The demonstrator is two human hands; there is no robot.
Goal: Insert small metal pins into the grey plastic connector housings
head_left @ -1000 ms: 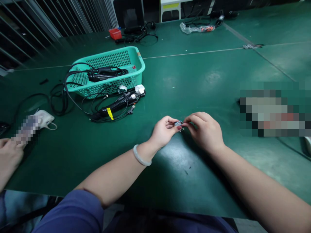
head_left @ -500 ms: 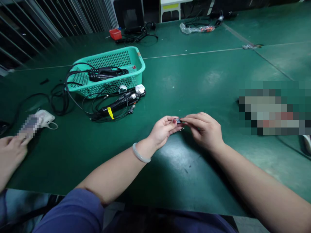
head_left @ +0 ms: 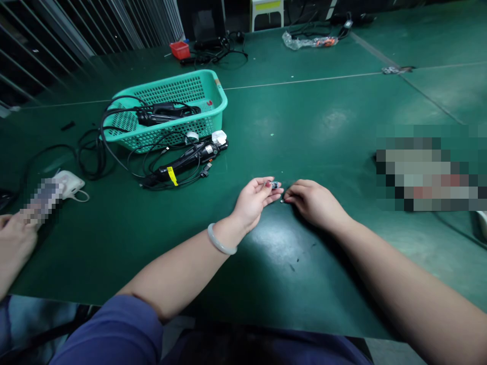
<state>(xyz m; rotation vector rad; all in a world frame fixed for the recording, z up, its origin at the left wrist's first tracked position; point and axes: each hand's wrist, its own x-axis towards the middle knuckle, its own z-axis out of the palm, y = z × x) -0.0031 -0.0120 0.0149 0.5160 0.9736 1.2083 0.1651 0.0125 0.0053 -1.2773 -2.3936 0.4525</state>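
My left hand (head_left: 254,202) pinches a small dark and silvery part (head_left: 274,185) between thumb and fingers, just above the green table (head_left: 243,284). It looks like a tiny circuit board, too small to make out for certain. To the right, my right hand (head_left: 314,202) rests low at the tabletop with its fingers pressed together. A tiny silvery metal piece (head_left: 282,201) shows at those fingertips, partly covered by them. The hands are close together but apart.
Ahead on the left is a turquoise basket (head_left: 218,121) holding black cabled devices. A black cabled device (head_left: 186,161) with a yellow tag lies before it. Another person's hand (head_left: 17,243) holds a phone with a white attachment (head_left: 69,185). A blurred-out object (head_left: 422,175) sits at right.
My right hand has come away from the part in my left hand and moved down to the tiny metal piece on the table. My left hand still holds its part.
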